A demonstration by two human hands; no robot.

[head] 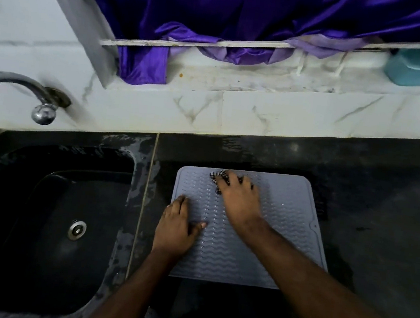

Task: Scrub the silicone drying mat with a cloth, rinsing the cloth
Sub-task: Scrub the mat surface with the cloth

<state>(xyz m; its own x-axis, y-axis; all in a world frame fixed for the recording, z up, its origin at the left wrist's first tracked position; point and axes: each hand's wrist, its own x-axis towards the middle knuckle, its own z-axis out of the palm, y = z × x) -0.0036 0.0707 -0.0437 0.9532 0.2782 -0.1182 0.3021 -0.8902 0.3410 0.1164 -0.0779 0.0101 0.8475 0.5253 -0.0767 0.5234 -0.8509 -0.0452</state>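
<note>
A dark, wet stone kitchen counter (356,201) runs below a white marble-patterned wall. On it, just right of a black sink (52,219), lies a grey ribbed silicone drying mat (285,219). The left hand (177,225) rests flat, fingers straight, on the mat's left edge. The right hand (238,198) presses a checked dark-and-white cloth (217,177) against the mat's far side; its fingers look bent over the cloth. On the wet counter, hard scrubbing could slide the mat if the left hand lifts.

No readable text, label, brand, number or sign appears on anything in view.
</note>
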